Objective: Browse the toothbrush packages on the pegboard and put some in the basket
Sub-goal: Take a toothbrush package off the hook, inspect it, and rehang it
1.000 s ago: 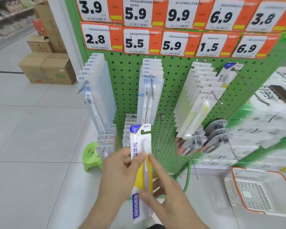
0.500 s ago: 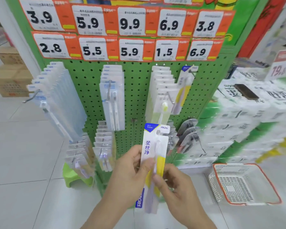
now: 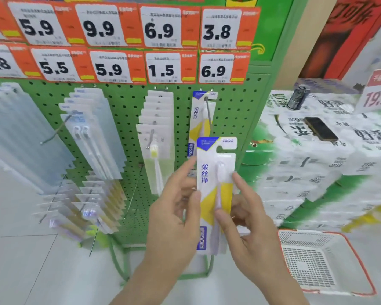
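We note open floor (image 3: 20, 249) at lower left. At the pegboard's (image 3: 233, 115) left edge and centre, packs (image 3: 92, 137) crowd the hooks; bare hooks (image 3: 134, 194) jut out near its lower centre. Tissue bales (image 3: 312, 172) block the right. The basket (image 3: 326, 236) sits below them, mouth open upward, nothing above it.

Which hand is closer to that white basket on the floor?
Right. The right hand is just left of the basket; the left hand is farther left, beyond the toothbrush package.
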